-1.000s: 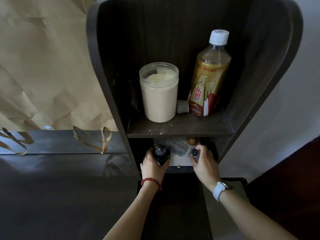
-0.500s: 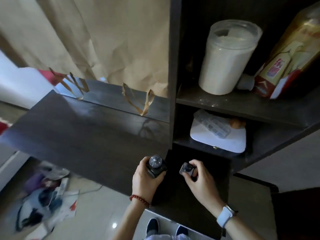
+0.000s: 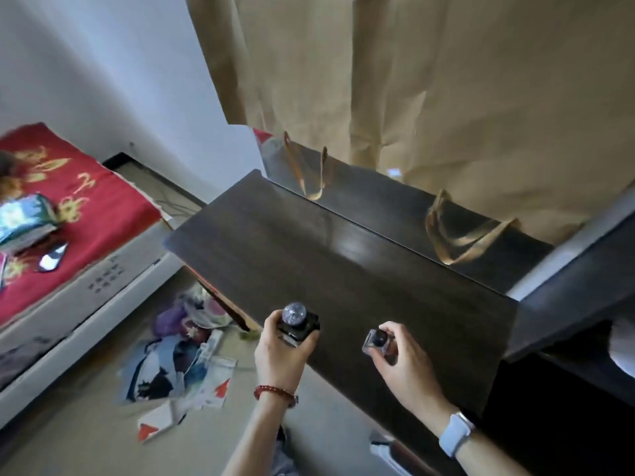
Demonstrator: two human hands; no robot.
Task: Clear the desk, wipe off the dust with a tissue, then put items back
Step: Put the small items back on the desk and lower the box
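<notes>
My left hand (image 3: 280,350) grips a black square bottle with a glittery round cap (image 3: 296,321), held upright just over the near left edge of the dark wooden desk (image 3: 360,269). A little to the right, my right hand (image 3: 402,359) holds a small clear bottle with a black cap (image 3: 378,341) above the desk's front part. The two bottles are apart. The desk top shows a glossy bare surface.
Paper bag handles (image 3: 457,240) hang against the desk's back rail below a tan paper sheet (image 3: 446,80). The dark shelf unit (image 3: 577,304) stands at the right. Scattered papers and bags (image 3: 182,359) lie on the floor at left, beside a bed with a red cover (image 3: 68,201).
My view has swung left, away from the shelf unit toward the desk. Both hands have carried their bottles from the lower shelf out over the desk's front edge.
</notes>
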